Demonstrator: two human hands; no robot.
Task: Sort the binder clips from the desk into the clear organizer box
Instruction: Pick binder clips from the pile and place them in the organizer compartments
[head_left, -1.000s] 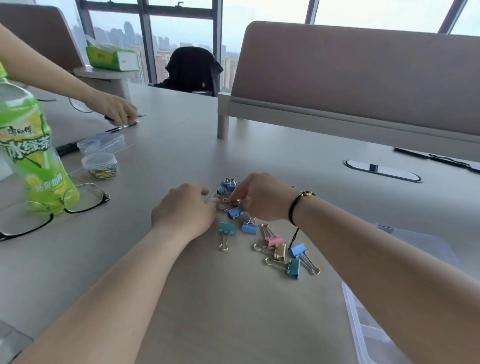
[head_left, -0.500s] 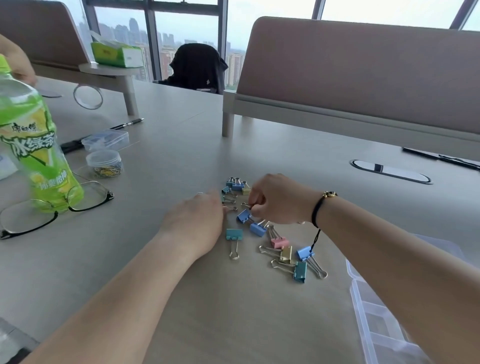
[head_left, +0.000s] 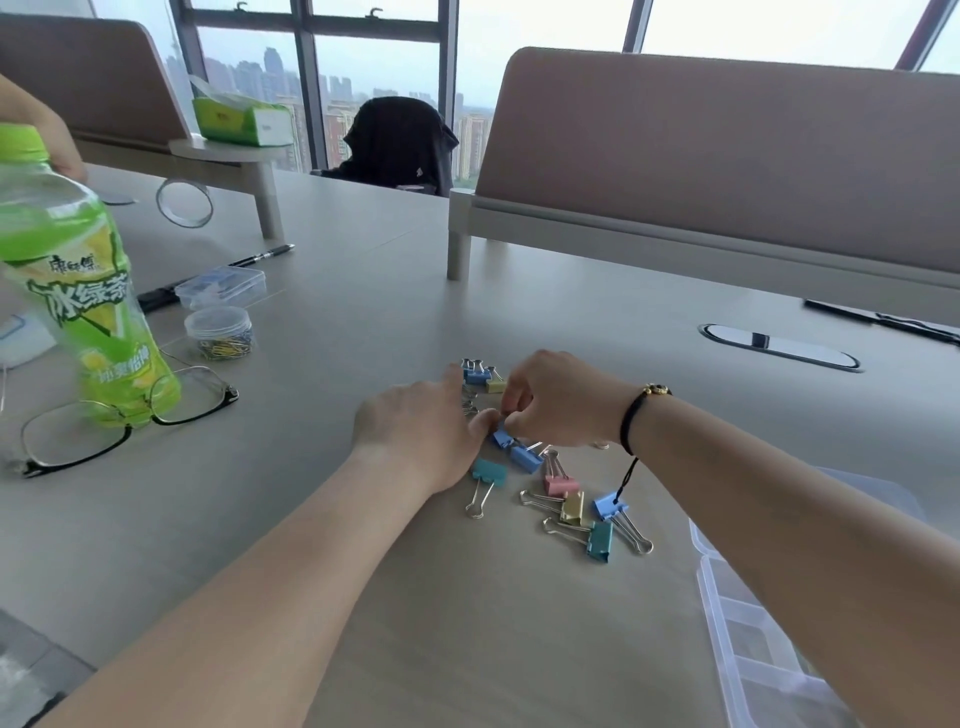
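- While both forearms reach in from the near edge, the pale grey-brown wooden counter carries everything, with a padded beige divider panel standing across its far side.
- At the lower right, the clear plastic organizer box lies open on the counter, partly hidden under the right forearm; its visible compartments look empty.
- Blurred at the left edge stands a green iced-tea bottle, just beside black-framed glasses.
- Knuckles up, the left hand rests on the counter with fingers loosely curled, its thumb tip touching a blue clip.
- Curled tight, the right hand has its fingertips pressed together; what they pinch I cannot tell.
- Scattered between and just below the hands, the small pastel binder clips lie near the box.
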